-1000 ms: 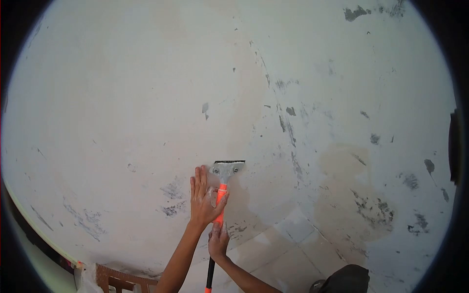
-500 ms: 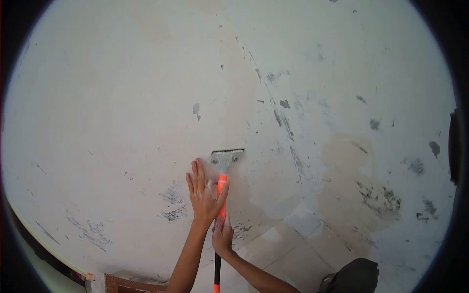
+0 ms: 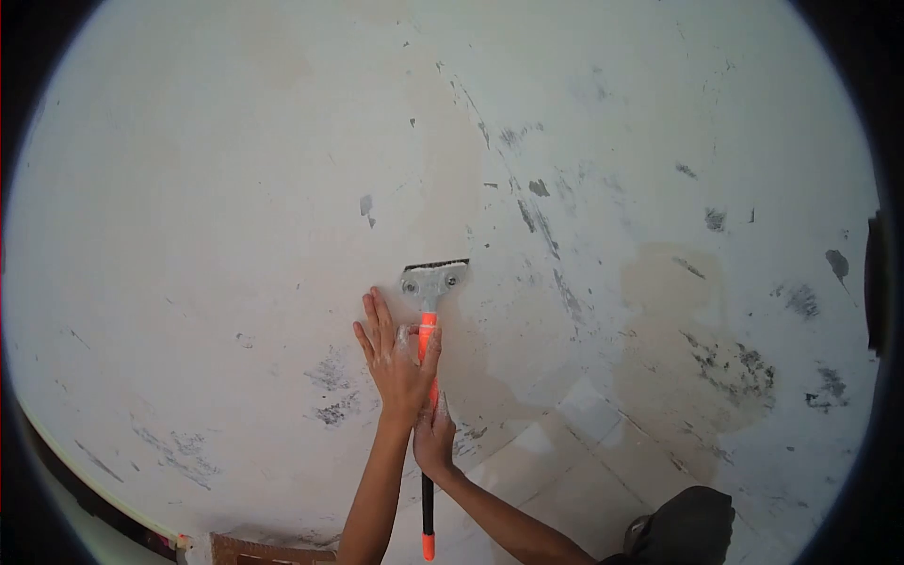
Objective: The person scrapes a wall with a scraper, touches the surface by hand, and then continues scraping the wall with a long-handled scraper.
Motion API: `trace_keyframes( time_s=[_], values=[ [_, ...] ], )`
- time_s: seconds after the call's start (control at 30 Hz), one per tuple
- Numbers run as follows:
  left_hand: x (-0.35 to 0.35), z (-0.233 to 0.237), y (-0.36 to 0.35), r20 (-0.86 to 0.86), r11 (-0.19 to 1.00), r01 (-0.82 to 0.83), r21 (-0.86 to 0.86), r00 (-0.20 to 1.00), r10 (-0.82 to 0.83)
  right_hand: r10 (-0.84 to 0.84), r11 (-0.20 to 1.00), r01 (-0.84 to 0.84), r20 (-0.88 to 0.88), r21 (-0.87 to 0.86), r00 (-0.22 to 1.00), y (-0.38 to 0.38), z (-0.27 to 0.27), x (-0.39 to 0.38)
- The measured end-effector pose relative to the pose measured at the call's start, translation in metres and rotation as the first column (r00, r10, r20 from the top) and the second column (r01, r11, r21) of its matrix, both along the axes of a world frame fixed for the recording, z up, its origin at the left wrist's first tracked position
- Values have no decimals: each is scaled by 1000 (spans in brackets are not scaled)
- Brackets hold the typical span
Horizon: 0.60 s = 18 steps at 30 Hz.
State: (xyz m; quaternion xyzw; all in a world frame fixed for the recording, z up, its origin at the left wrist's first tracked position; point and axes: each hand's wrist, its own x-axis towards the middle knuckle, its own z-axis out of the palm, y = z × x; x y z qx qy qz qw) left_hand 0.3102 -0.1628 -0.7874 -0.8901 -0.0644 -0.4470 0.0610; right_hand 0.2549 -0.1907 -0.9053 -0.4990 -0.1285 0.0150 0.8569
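You held a long scraper (image 3: 433, 280) with a grey metal head and an orange-and-black handle (image 3: 428, 504) at the pale, scuffed wall (image 3: 235, 188), dark blade edge upward; contact between blade and wall could not be confirmed; your left hand (image 3: 397, 377) grasped the upper handle, thumb laid across it, other fingers extended left of the scraper; your right hand (image 3: 434, 438) was wrapped around the handle lower down; dark grey, irregular patches (image 3: 756, 367) marked the wall right of the scraper.

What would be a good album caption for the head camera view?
Left hand and right hand on an orange-handled scraper, scuffed pale wall behind.
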Motion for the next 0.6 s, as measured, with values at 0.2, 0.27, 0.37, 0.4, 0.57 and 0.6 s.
trace_keyframes(
  time_s=[0.2,0.27,0.37,0.4,0.57,0.6],
  values=[
    [-17,-16,9,-71,999,-28,36,997,30,93,989,-100,-64,-112,994,-16,-6,-21],
    [-7,-6,4,-33,997,-47,65,998,49,82,991,-88,-61,-105,995,-14,5,-8],
    [5,12,-9,-42,1000,-31,-1,999,31,20,996,-21,-8,-81,1000,-7,7,2],
    [5,8,-5,-39,999,-32,1,999,32,-32,998,34,35,-59,999,-4,7,4],
    [-11,-7,1,-66,999,-47,24,997,49,22,989,-25,-22,-146,1000,-24,7,-12],
    [-8,-5,1,-69,999,-45,25,997,47,37,985,-41,-26,-167,999,-26,7,-12]
  ],
)
